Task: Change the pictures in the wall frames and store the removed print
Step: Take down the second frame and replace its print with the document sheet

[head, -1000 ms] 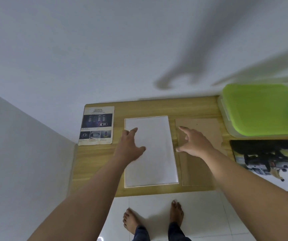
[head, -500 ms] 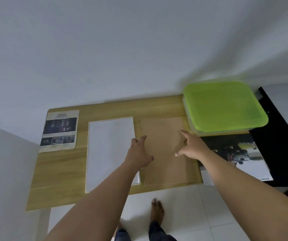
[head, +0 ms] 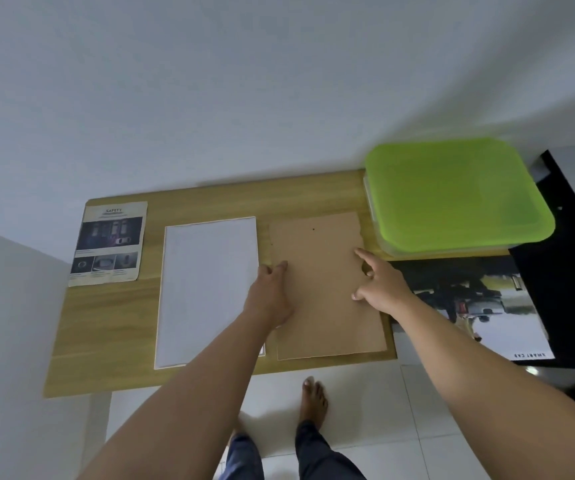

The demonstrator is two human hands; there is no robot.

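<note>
Brown board lies flat on the right half of the table, its near edge close to the table's front edge. The left hand lies flat, fingers straight, on the board's left edge, gripping nothing. The right hand is spread on the right edge, index finger stretched forward and thumb out, pressing rather than clutching.

Just left, a narrow gap away, lies a white sheet. Beyond it at the back left corner is a safety print, with bare wood in front of it. To the right, a car poster sits just beside the board, running towards black furniture.

A box with a green lid crowds the back right corner, close to the board's far corner. Its lid is on, so the contents are hidden. A wall runs along the table's back edge.
</note>
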